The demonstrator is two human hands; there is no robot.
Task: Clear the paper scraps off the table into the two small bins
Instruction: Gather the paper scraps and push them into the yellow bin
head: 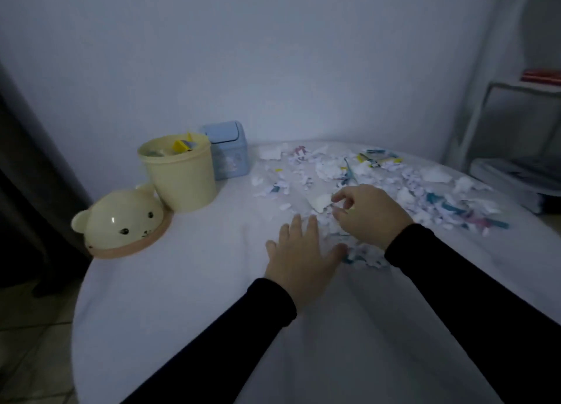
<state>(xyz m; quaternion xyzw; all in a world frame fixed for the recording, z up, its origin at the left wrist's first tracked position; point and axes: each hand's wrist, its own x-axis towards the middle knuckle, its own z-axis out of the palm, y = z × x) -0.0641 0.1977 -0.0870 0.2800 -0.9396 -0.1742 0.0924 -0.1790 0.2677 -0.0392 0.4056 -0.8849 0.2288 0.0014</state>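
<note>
Paper scraps (328,218) are pinched by the right hand (368,214); the left hand (299,252) is laid flat, fingers apart, steadying the desk (182,297) cloth, the yellow bin (180,173) left uncovered

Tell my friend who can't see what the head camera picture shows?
Two hands work at paper scraps on a white table: the left hand lies flat, the right hand curls over scraps. A yellow bin, its bear lid off, stands beside a blue bin.
</note>
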